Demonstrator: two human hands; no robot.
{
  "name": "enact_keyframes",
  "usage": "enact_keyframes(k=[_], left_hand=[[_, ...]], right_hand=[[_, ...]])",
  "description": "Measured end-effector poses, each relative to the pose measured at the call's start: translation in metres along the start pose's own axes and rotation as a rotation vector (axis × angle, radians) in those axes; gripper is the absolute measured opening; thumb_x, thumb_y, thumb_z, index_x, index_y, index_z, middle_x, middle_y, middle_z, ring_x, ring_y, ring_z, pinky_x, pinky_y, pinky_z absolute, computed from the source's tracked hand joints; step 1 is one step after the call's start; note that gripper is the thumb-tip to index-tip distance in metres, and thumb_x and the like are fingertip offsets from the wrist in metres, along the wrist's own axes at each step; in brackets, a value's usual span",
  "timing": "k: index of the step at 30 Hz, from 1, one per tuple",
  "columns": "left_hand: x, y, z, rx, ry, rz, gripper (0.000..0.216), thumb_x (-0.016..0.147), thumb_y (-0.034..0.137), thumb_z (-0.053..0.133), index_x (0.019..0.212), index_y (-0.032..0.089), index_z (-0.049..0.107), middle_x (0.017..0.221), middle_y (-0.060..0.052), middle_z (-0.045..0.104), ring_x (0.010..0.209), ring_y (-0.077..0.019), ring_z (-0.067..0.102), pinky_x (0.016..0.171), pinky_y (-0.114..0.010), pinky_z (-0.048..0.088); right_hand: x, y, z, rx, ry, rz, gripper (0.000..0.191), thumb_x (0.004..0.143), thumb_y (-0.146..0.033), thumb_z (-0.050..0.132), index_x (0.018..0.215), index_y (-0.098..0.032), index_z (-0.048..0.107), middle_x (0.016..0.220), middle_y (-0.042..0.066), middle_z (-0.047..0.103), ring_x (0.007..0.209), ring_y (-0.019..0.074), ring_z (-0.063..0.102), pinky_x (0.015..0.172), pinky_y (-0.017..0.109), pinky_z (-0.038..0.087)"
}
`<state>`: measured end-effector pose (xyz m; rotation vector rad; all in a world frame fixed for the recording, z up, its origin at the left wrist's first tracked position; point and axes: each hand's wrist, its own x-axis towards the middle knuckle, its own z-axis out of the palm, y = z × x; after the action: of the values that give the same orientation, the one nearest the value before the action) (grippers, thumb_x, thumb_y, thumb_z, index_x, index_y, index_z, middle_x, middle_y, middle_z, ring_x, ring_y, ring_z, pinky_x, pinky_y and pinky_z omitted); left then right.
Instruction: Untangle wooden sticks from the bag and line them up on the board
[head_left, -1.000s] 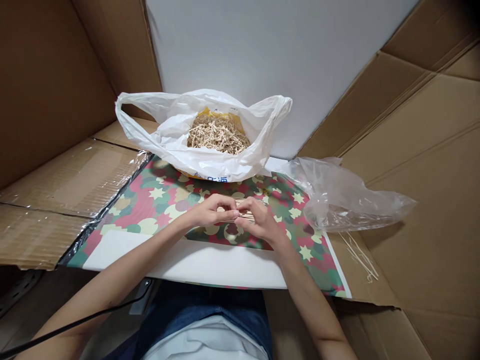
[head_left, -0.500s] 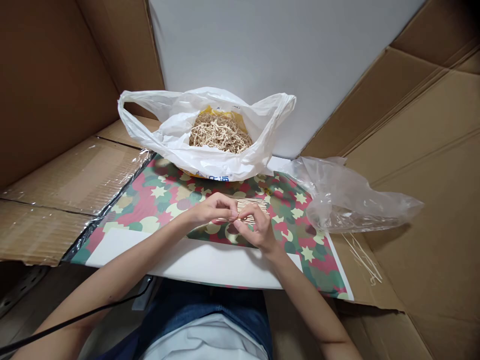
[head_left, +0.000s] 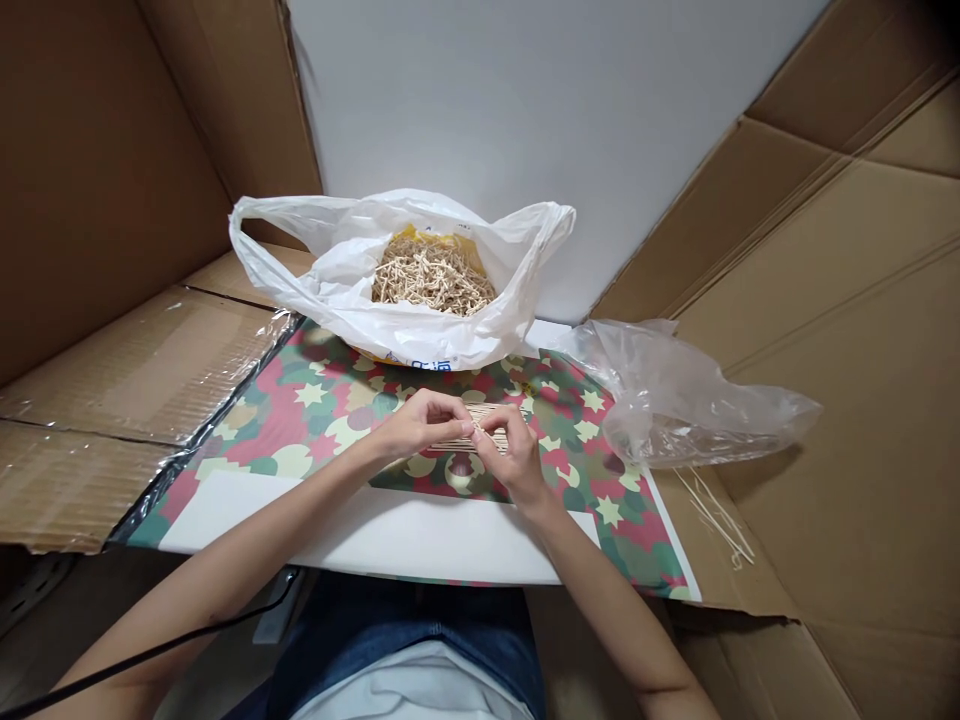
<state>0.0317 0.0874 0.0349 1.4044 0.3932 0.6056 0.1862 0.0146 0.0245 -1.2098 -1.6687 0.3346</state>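
My left hand [head_left: 426, 422] and my right hand [head_left: 516, 458] meet over the middle of the table, fingertips almost touching. Each is closed in a pinch of thumb and forefinger on a thin pale strand, of which only a tiny bit shows between them. Just behind and under the fingers lies a flat row of thin straw-coloured sticks [head_left: 491, 411], set side by side and partly covered by both hands. Farther back, a white plastic carrier bag [head_left: 345, 290] gapes wide, full of short, pale, twisted pieces [head_left: 435, 280] that look knotted.
A camouflage-patterned cloth [head_left: 300, 395] covers the table, with a white strip [head_left: 450, 525] along its front. At right lie a crumpled clear plastic bag [head_left: 675, 405] and a few loose strands [head_left: 716, 520]. Cardboard walls [head_left: 840, 380] stand on both sides. A black cable [head_left: 187, 635] crosses my left forearm.
The view has shifted slightly. Both hands stay pinched together over the sticks, with only small movements of the fingertips.
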Motion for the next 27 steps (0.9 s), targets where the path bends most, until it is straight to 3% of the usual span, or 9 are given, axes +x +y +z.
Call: enact_keyframes(k=[7,11,15,20,23,27], left_hand=[[-0.002,0.01,-0.008,0.063,-0.098,-0.104,0.026,0.07,0.033,0.066,0.068,0.008,0.059,0.056,0.002,0.05,0.047,-0.0053,0.042,0.044,-0.017,0.031],[-0.002,0.009,-0.006,0.08,-0.098,-0.089,0.027,0.072,0.034,0.064,0.069,0.009,0.056,0.056,0.002,0.049,0.049,-0.0058,0.043,0.046,-0.017,0.032],[0.0,-0.001,0.0,0.19,0.059,0.03,0.025,0.076,0.035,0.058,0.075,0.01,0.055,0.064,0.001,0.053,0.057,-0.0081,0.049,0.053,-0.019,0.037],[0.001,-0.007,0.01,0.566,0.256,0.193,0.022,0.084,0.033,0.046,0.083,0.013,0.056,0.075,-0.002,0.058,0.069,-0.0115,0.052,0.062,-0.021,0.04],[0.0,-0.007,0.013,0.729,0.305,0.249,0.022,0.087,0.03,0.04,0.083,0.014,0.055,0.077,-0.002,0.059,0.072,-0.0127,0.053,0.066,-0.023,0.04],[-0.002,-0.005,0.014,0.85,0.273,0.317,0.021,0.085,0.032,0.043,0.082,0.014,0.054,0.078,-0.004,0.058,0.073,-0.0137,0.052,0.068,-0.025,0.04]], right_hand=[[0.017,0.0,-0.027,0.286,-0.32,0.276,0.017,0.085,-0.034,0.044,0.075,-0.021,0.049,0.073,-0.001,0.048,0.069,0.0126,0.049,0.062,0.025,0.039],[0.02,0.005,-0.032,0.322,-0.514,0.278,0.015,0.081,-0.03,0.05,0.07,-0.02,0.051,0.068,-0.002,0.049,0.066,0.012,0.049,0.062,0.024,0.038],[0.015,0.007,-0.021,0.215,-0.32,0.256,0.016,0.082,-0.028,0.047,0.069,-0.02,0.05,0.065,-0.002,0.05,0.062,0.012,0.049,0.058,0.024,0.037],[0.008,0.005,-0.008,-0.1,-0.098,0.133,0.014,0.084,-0.027,0.045,0.073,-0.02,0.05,0.07,0.0,0.055,0.068,0.0141,0.052,0.065,0.026,0.039],[0.006,0.007,-0.003,-0.251,-0.03,0.014,0.012,0.084,-0.023,0.044,0.074,-0.02,0.05,0.071,0.001,0.055,0.071,0.0156,0.051,0.068,0.028,0.04],[0.004,0.01,0.001,-0.314,0.005,-0.048,0.012,0.083,-0.019,0.044,0.073,-0.02,0.049,0.071,0.003,0.055,0.07,0.0168,0.049,0.068,0.029,0.04]])
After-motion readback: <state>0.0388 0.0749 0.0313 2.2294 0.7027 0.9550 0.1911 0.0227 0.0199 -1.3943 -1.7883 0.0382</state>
